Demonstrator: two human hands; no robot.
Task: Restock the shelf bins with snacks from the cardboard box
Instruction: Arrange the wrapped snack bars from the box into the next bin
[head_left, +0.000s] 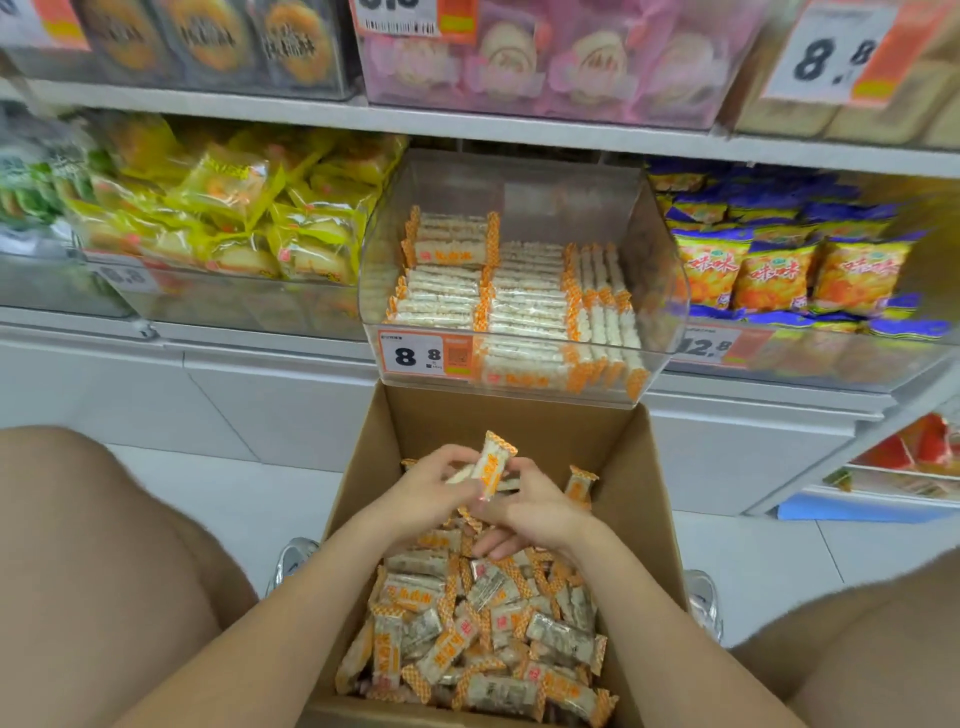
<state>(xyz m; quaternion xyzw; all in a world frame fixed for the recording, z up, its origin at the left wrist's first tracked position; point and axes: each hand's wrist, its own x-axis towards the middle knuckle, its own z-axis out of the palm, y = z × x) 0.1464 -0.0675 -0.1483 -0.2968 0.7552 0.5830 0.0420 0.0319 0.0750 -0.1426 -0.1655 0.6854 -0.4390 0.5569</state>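
While the cardboard box (519, 415) stands on the floor between the person's knees, both hands are inside it, at its far end. The left hand (426, 491) has its fingers curled around a small bunch of snack packets (491, 467), one of which stands up above the others. The right hand (535, 514) touches the same bunch from the other side, but I cannot tell if it really pinches it; its lower fingers look relaxed. On the shelf just above the box, the clear bin (545, 197) with the price tag (415, 356) already holds neat rows of stacked packets (519, 301), yet much room is left at its top and back. The box is full of loose packets (467, 623), so I judge the work is partly done and many more handfuls are needed.
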